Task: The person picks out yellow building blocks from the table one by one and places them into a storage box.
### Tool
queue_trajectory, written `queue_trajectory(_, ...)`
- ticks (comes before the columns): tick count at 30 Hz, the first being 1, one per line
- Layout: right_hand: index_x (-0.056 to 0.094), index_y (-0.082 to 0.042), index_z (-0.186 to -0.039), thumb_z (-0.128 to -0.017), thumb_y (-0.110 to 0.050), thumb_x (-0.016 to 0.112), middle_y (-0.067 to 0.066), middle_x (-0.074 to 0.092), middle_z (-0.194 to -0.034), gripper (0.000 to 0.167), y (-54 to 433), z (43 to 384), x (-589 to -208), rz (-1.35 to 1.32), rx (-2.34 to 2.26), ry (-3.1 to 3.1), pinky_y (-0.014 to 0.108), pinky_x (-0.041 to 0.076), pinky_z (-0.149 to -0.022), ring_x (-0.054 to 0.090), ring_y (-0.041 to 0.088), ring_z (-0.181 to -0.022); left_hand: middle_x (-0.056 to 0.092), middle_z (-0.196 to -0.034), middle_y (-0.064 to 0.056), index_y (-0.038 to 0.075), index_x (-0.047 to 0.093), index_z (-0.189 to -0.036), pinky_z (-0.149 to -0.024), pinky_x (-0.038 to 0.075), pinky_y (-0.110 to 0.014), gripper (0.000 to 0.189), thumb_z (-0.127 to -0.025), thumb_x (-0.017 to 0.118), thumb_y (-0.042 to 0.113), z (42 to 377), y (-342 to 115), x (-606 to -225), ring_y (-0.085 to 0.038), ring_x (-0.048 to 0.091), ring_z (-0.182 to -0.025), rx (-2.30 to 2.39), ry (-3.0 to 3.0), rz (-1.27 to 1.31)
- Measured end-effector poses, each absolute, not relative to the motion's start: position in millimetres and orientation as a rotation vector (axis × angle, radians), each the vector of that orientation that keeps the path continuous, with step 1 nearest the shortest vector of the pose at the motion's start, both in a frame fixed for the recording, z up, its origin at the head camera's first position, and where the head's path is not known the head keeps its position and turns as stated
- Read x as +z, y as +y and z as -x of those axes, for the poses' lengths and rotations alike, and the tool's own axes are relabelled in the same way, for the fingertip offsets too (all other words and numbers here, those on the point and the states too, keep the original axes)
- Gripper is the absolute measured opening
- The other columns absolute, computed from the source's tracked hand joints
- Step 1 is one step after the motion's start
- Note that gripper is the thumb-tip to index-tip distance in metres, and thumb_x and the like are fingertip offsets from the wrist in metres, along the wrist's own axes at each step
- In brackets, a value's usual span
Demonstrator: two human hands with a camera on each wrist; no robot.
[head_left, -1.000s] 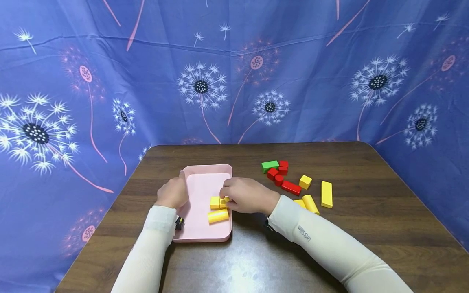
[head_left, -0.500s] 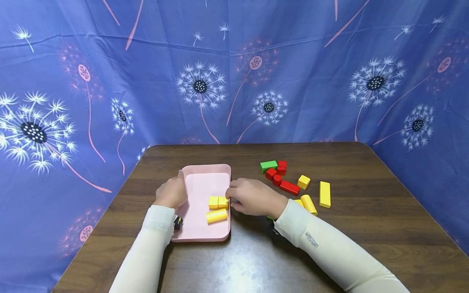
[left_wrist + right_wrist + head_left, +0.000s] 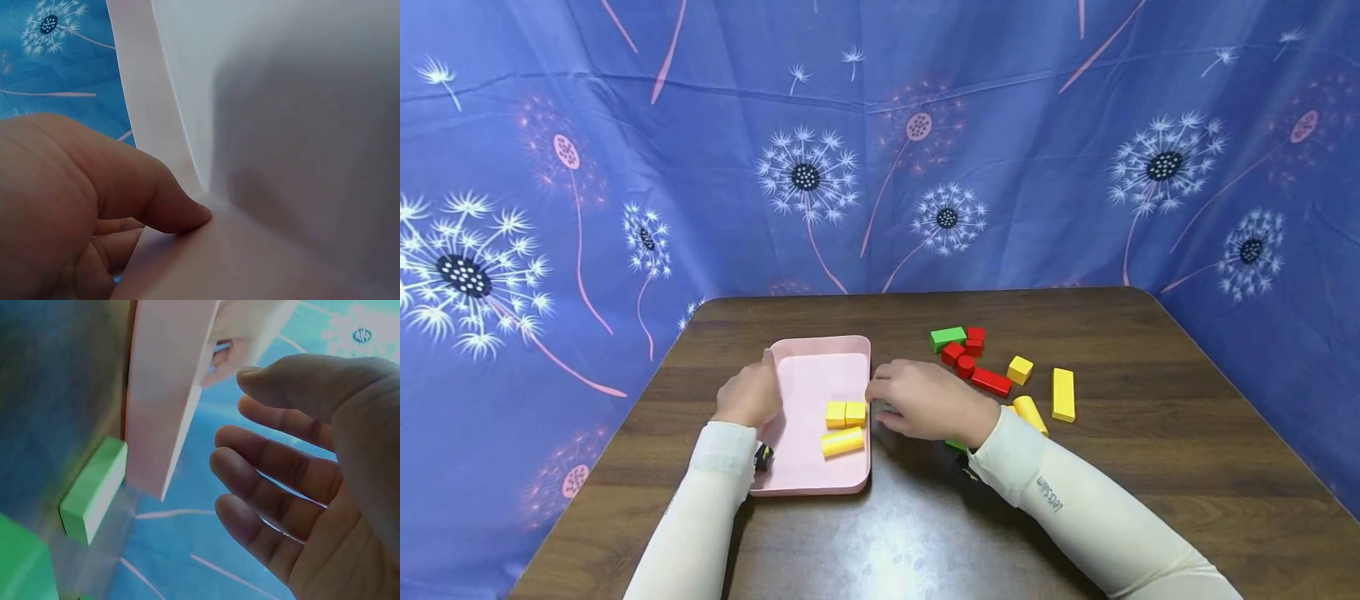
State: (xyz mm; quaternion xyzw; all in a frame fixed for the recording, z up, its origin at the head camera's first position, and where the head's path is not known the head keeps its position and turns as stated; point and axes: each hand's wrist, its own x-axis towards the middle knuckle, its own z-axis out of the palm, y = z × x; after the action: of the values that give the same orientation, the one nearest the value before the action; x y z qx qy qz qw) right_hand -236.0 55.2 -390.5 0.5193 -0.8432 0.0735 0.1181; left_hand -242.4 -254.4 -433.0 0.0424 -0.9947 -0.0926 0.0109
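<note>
My left hand [image 3: 748,396] holds the left side of a pink tray [image 3: 808,383]; in the left wrist view its thumb [image 3: 175,203] presses inside the wall and the other fingers are outside. Inside the tray, near its right wall, two yellow cube-like blocks [image 3: 846,414] sit side by side. A yellow cylinder block [image 3: 842,442] lies just in front of them. My right hand [image 3: 936,404] hovers just outside the tray's right rim. Its fingers [image 3: 240,465] are loosely bent with nothing between them. A green block [image 3: 94,490] beside the tray shows in the right wrist view.
Right of the tray lie red blocks [image 3: 991,382], a green block [image 3: 948,338], a yellow cube [image 3: 1020,370], a long yellow block [image 3: 1063,395] and a yellow cylinder [image 3: 1029,414]. The right forearm partly hides other blocks. A blue patterned cloth [image 3: 880,167] hangs behind the table.
My right hand has let go of the yellow block in the tray and drawn back to the right, over the rim. My left hand stays on the tray's left side.
</note>
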Motion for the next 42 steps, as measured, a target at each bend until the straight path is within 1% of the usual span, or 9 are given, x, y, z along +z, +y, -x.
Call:
queue_trajectory(6, 0.077, -0.018, -0.114, -0.090, -0.023, 0.079, -0.003, 0.073, -0.108, 0.024, 68, 245, -383, -1.470, 0.255, -2.531, 0.029, 0.060, -0.085, 0.068, 0.011, -0.096, 0.068, -0.125, -0.030, -0.004, 0.026, -0.160, -0.076, 0.057, -0.065, 0.067, -0.099, 0.046, 0.014, 240, -254, -436, -0.050, 0.071, -0.102, -0.298, -3.096, -0.134)
queue_trajectory(12, 0.077, -0.019, -0.115, -0.092, -0.024, 0.077, -0.002, 0.073, -0.112, 0.023, 81, 252, -374, -1.405, 0.266, -2.603, 0.032, 0.059, -0.087, 0.067, 0.013, -0.101, 0.069, -0.123, -0.029, -0.003, 0.027, -0.160, -0.074, 0.057, -0.063, 0.068, -0.097, 0.047, 0.013, 241, -254, -435, -0.049, 0.072, -0.100, -0.300, -3.089, -0.132)
queue_trajectory(16, 0.077, -0.017, -0.115, -0.092, -0.024, 0.076, -0.002, 0.072, -0.111, 0.023, 87, 253, -368, -1.368, 0.254, -2.659, 0.033, 0.059, -0.087, 0.067, 0.014, -0.102, 0.068, -0.125, -0.029, -0.004, 0.026, -0.160, -0.075, 0.057, -0.063, 0.068, -0.098, 0.047, 0.014, 241, -255, -434, -0.048, 0.071, -0.101, -0.296, -3.101, -0.133)
queue_trajectory(22, 0.076, -0.014, -0.114, -0.090, -0.022, 0.079, 0.001, 0.072, -0.110, 0.025, 97, 254, -361, -1.323, 0.262, -2.702, 0.035, 0.058, -0.089, 0.068, 0.016, -0.101, 0.067, -0.127, -0.030, -0.004, 0.025, -0.160, -0.076, 0.057, -0.063, 0.068, -0.098, 0.046, 0.014, 242, -255, -435, -0.049, 0.071, -0.102, -0.287, -3.109, -0.126)
queue_trajectory(27, 0.075, -0.016, -0.117, -0.092, -0.026, 0.077, 0.002, 0.071, -0.116, 0.027, 110, 258, -355, -1.277, 0.305, -2.740, 0.039, 0.057, -0.093, 0.068, 0.016, -0.106, 0.067, -0.128, -0.030, -0.005, 0.025, -0.160, -0.076, 0.057, -0.064, 0.068, -0.098, 0.047, 0.015, 242, -253, -434, -0.050, 0.071, -0.102, -0.287, -3.108, -0.120)
queue_trajectory(31, 0.073, -0.016, -0.120, -0.094, -0.028, 0.077, 0.001, 0.070, -0.119, 0.030, 121, 260, -349, -1.222, 0.355, -2.798, 0.040, 0.055, -0.094, 0.065, 0.017, -0.104, 0.067, -0.128, -0.030, -0.004, 0.025, -0.161, -0.077, 0.057, -0.064, 0.068, -0.099, 0.046, 0.015, 242, -252, -433, -0.050, 0.070, -0.104, -0.287, -3.111, -0.121)
queue_trajectory(36, 0.073, -0.014, -0.121, -0.092, -0.030, 0.078, 0.003, 0.070, -0.119, 0.033, 130, 263, -345, -1.171, 0.348, -2.844, 0.041, 0.055, -0.091, 0.065, 0.020, -0.104, 0.067, -0.129, -0.030, -0.003, 0.024, -0.161, -0.078, 0.057, -0.064, 0.068, -0.100, 0.045, 0.016, 241, -251, -432, -0.050, 0.070, -0.104, -0.284, -3.119, -0.131)
queue_trajectory(42, 0.073, -0.017, -0.122, -0.092, -0.031, 0.078, 0.000, 0.069, -0.118, 0.034, 139, 266, -343, -1.143, 0.402, -2.892, 0.039, 0.054, -0.091, 0.064, 0.019, -0.104, 0.067, -0.128, -0.028, -0.002, 0.025, -0.161, -0.077, 0.057, -0.063, 0.067, -0.100, 0.044, 0.016, 241, -253, -431, -0.050, 0.070, -0.103, -0.279, -3.124, -0.141)
